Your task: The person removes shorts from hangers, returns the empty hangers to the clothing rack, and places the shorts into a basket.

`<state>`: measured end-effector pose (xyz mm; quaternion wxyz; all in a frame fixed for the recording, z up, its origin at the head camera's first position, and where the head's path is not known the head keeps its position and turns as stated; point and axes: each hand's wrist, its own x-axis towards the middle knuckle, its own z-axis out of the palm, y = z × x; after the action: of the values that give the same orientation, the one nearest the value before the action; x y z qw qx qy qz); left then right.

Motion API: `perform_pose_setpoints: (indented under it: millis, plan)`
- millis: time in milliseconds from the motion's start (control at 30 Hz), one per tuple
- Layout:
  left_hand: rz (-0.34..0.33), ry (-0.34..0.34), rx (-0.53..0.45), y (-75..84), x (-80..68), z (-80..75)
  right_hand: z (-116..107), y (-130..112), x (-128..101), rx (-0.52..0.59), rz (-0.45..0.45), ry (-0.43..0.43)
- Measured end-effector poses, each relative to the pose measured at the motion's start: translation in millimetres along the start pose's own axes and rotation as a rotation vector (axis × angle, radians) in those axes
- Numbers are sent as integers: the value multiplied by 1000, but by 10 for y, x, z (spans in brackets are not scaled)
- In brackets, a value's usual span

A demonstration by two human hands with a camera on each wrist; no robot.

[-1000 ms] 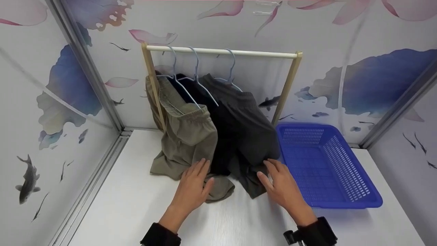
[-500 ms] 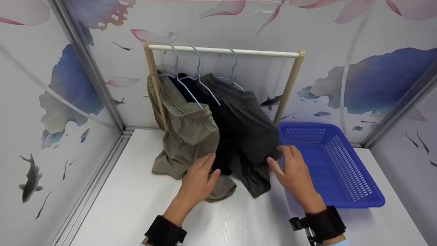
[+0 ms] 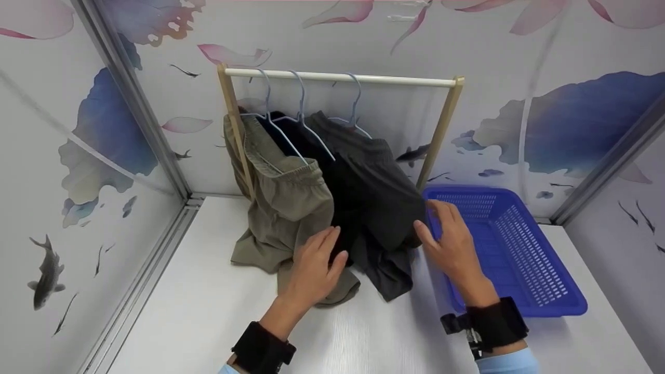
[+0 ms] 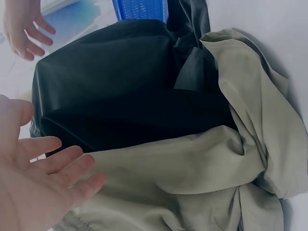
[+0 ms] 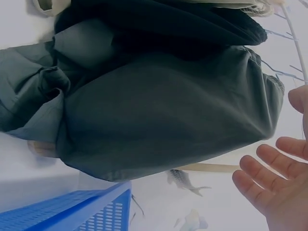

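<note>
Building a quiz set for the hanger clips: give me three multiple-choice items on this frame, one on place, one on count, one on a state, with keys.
1. Where does the blue basket stand?
A. right of the rack, on the table
B. hung on the rail
C. left of the khaki shorts

2. How many hangers hook over the rail?
A. one
B. three
C. five

3. How is the right hand?
A. fist closed round a hanger
B. inside the basket, gripping its floor
C. fingers straight, by the edge of the dark grey shorts, nothing held

Key: 1 A, the basket sits on the white table beside the rack's right post. 2 B, three pale blue hooks show on the rail. 3 C, the right wrist view shows spread fingers clear of the cloth.
</note>
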<state>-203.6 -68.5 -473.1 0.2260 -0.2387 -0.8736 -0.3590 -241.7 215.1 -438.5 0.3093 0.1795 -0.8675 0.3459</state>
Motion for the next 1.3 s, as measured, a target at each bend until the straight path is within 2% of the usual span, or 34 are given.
perform_pose_setpoints:
  millis: [133,400,733,867,1033,1300]
  plan:
    - [5,-7,14,34,34,30,1,-3,62,6,28,-17]
    - [-48,-79,50,81,98,37,45,-10,197,37,66,-61]
    - [10,-65,145,115,176,115,100,21,353,118,128,-134]
    - [25,-76,179,116,195,160,113,18,445,125,191,-189]
    - [27,-101,219,123,219,203,164,13,554,133,258,-233]
    - [19,-116,246,132,234,272,275,31,646,186,332,-246]
